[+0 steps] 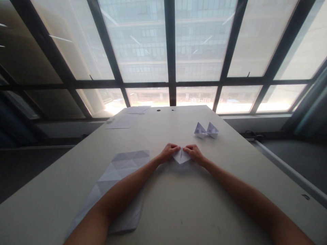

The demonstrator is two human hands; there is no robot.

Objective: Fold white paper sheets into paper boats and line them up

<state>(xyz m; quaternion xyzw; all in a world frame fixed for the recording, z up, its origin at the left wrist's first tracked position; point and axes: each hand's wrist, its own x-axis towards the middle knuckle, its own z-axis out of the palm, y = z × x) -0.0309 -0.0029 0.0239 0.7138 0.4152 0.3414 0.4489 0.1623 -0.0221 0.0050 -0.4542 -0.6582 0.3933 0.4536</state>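
A small piece of folded white paper [181,158] is held between my two hands above the middle of the table. My left hand [169,151] pinches its left upper edge, and my right hand [194,152] grips the right one. The paper comes to a point toward me, with a dark slit down its centre. Parts of it are covered by my fingers. Beyond my right hand, two folded paper boats [200,131] stand side by side.
A large creased paper sheet [130,165] lies at the left, partly under my left forearm. Flat white sheets [121,121] rest at the far left of the white table [163,211]. Tall windows [145,41] rise behind its far edge.
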